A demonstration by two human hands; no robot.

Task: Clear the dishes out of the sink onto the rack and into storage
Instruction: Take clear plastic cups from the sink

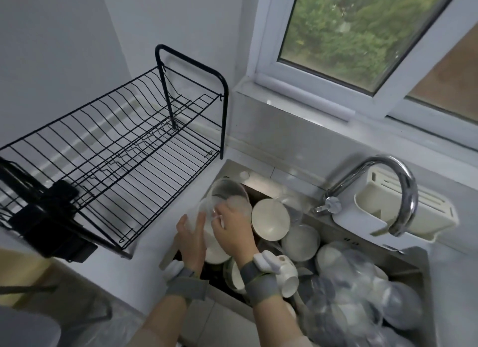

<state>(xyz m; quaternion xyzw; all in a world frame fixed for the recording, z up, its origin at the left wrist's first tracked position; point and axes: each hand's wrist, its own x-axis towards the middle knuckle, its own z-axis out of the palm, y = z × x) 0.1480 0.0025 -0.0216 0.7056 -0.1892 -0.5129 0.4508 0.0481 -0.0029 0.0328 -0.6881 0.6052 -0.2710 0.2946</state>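
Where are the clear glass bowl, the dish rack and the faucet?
clear glass bowl (pixel 229 195): head view, on its transparent wall above the hands.
dish rack (pixel 134 139): head view, on the wires of its upper tier.
faucet (pixel 403 188): head view, on the chrome arch of the spout.

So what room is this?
Most likely a home kitchen: a steel sink piled with white bowls, a curved chrome tap over it, and a black wire dish rack beside it.
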